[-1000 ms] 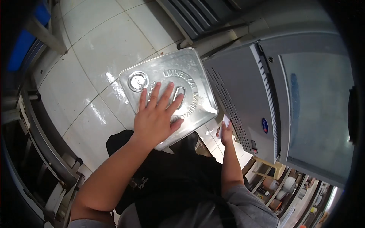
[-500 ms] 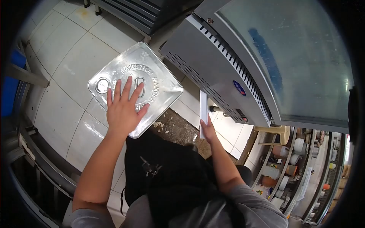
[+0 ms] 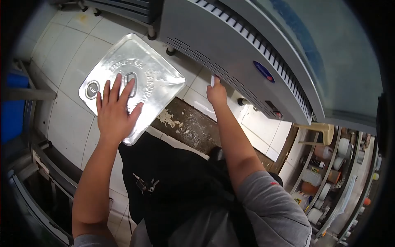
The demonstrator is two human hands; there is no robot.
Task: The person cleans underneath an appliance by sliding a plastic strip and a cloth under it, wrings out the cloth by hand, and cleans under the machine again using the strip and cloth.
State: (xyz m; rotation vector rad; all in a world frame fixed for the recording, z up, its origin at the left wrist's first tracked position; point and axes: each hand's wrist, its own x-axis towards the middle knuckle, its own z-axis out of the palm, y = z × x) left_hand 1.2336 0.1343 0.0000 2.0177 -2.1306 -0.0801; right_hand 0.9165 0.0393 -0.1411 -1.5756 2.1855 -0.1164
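Note:
My left hand (image 3: 115, 119) lies with fingers spread on the top of a square, shiny metal tin (image 3: 158, 82). Raised lettering, a folded-down handle and a round cap mark the tin's top. My right hand (image 3: 217, 94) is closed around the near end of a flat white strip (image 3: 213, 79), just at the lower edge of a grey glass-door refrigerator (image 3: 234, 53). Most of the strip is hidden behind the hand and the refrigerator's base, so its kind does not show.
A beige plastic stool (image 3: 323, 133) and shelves of containers (image 3: 325, 173) are on the right. A dark drain channel (image 3: 189, 123) crosses the white tiled floor below the refrigerator. Metal frames (image 3: 31, 92) and a blue object (image 3: 12, 107) line the left side.
My right hand has reached forward with the white strip, whose far part is now out of sight by the refrigerator's base. My left hand stays on the tin; the view has shifted.

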